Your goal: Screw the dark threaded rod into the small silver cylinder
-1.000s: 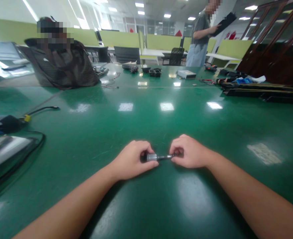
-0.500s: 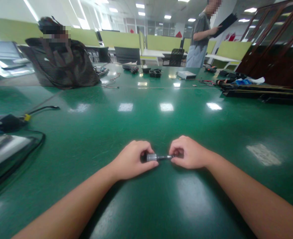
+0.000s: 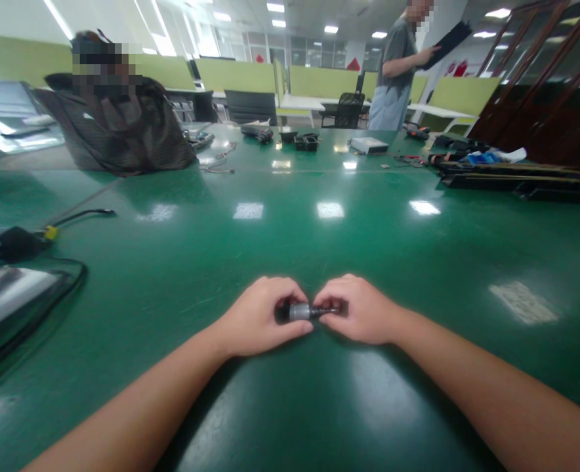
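What looks like a screwdriver [image 3: 299, 311], with a silver-grey barrel, a dark rear end and a thin dark shaft, lies level between my hands, low over the green table [image 3: 290, 249]. My left hand [image 3: 265, 316] is closed around the barrel, thumb along the near side and fingers over the far side. Close beside it, my right hand [image 3: 359, 308] pinches the shaft just past the barrel. The shaft's tip is partly hidden by the right fingers. Blur hides the finer shape of the tool.
At left lie a clear-looking packet [image 3: 17, 292] and a black cable [image 3: 81, 269]. A large dark bag [image 3: 127, 131] stands behind. Along the far edge are a white box [image 3: 369, 145], black parts [image 3: 306, 141] and dark bars [image 3: 516, 180]. A person [image 3: 395, 72] holding a dark board stands beyond.
My right hand has slid left along the shaft, from near its tip to close by the barrel. My left hand has kept its hold almost in place.
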{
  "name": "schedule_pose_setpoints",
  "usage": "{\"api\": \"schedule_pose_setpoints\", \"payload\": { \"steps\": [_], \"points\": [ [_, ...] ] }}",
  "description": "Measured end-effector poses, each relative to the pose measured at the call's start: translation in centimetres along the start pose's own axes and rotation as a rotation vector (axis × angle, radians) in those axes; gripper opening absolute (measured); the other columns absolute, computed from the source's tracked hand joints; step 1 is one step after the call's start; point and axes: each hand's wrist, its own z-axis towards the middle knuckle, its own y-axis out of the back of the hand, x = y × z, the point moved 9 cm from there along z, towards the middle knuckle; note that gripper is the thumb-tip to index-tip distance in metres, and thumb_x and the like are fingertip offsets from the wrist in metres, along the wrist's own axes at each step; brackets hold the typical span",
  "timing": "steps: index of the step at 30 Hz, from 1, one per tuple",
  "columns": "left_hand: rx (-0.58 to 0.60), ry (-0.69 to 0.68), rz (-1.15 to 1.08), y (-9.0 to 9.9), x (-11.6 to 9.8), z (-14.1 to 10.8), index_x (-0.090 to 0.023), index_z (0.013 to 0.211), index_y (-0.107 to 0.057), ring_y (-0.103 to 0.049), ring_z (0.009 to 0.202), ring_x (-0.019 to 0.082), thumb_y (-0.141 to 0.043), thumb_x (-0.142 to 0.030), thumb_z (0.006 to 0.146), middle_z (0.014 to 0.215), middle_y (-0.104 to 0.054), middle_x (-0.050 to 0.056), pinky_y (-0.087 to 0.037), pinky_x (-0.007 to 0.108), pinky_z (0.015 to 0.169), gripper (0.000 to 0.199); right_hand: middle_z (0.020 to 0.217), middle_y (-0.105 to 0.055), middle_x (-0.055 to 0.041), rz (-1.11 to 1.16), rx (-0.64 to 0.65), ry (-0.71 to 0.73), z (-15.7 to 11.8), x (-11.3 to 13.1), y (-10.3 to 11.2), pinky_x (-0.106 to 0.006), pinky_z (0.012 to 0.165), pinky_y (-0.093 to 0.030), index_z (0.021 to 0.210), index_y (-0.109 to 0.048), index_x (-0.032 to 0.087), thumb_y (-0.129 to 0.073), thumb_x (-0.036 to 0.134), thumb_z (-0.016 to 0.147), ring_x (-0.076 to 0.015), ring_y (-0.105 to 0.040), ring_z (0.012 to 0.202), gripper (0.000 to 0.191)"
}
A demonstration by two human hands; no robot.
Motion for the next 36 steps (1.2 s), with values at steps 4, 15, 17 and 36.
{"api": "schedule_pose_setpoints", "payload": {
  "steps": [4, 15, 17, 36],
  "points": [
    [0.004, 0.006, 0.007, 0.04, -0.17, 0.1, -0.021, 0.094, -0.07, -0.064, 0.075, 0.018, -0.073, -0.039, 0.084, 0.085, -0.071, 0.0, -0.043, 0.031, 0.075, 0.02, 0.084, -0.071, 0.0003, -0.025, 0.008, 0.015, 0.06, 0.12, -0.08, -0.028, 0.076, -0.044, 0.094, -0.072, 0.02, -0.072, 0.017, 0.082, -0.0144, -0.063, 0.075, 0.013],
    [-0.006, 0.025, 0.003, -0.1, 0.24, 0.08, -0.022, 0.094, -0.07, -0.065, 0.077, 0.018, -0.08, -0.037, 0.079, 0.086, -0.071, -0.001, -0.044, 0.031, 0.076, 0.023, 0.091, -0.074, -0.0012, -0.067, 0.033, 0.028, 0.11, 0.31, -0.38, -0.031, 0.082, -0.043, 0.096, -0.072, 0.021, -0.073, 0.02, 0.085, -0.0167, -0.066, 0.084, 0.011],
    [-0.003, 0.02, 0.007, -0.13, 0.24, 0.06, -0.022, 0.094, -0.07, -0.065, 0.078, 0.019, -0.078, -0.037, 0.08, 0.087, -0.071, 0.0, -0.043, 0.031, 0.076, 0.022, 0.091, -0.074, -0.0011, -0.067, 0.032, 0.026, 0.1, 0.29, -0.37, -0.031, 0.083, -0.043, 0.097, -0.073, 0.021, -0.073, 0.02, 0.086, -0.0166, -0.066, 0.084, 0.011],
    [-0.002, -0.005, -0.016, -0.16, 0.21, 0.06, -0.021, 0.093, -0.07, -0.064, 0.078, 0.018, -0.077, -0.038, 0.083, 0.087, -0.071, 0.0, -0.041, 0.03, 0.075, 0.021, 0.087, -0.074, -0.0001, -0.076, 0.013, 0.081, 0.08, 0.56, -0.37, -0.032, 0.083, -0.04, 0.095, -0.073, 0.02, -0.073, 0.02, 0.084, -0.0167, -0.066, 0.083, 0.011]
  ]
}}
